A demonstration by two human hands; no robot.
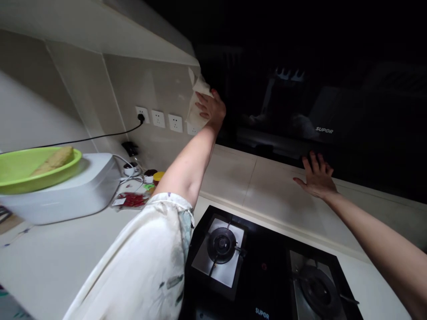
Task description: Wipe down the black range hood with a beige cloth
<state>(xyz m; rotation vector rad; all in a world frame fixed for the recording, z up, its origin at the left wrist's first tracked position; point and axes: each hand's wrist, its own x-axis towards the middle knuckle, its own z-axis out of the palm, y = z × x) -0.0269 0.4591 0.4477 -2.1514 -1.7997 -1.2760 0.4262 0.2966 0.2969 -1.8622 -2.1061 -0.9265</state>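
Note:
My left hand [211, 109] reaches up to the left end of the black range hood [367, 111]. Its fingers hold a pale cloth [197, 106] flat against the hood's side and the tiled wall beside it. Part of the cloth is hidden under that hand. Further right, my right hand [318, 178] has its fingers spread, with nothing held. It leans on the wall just under the hood, its fingertips at the lower edge. Below both arms is a black gas stove [263, 266] with two burners.
Wall sockets [157, 118] line the left wall, one with a black plug [141, 118] and cord. A green bowl [40, 171] sits on a white appliance [83, 191]. Small jars and a packet of red food [133, 200] lie on the counter [76, 258]. A cabinet [100, 31] overhangs.

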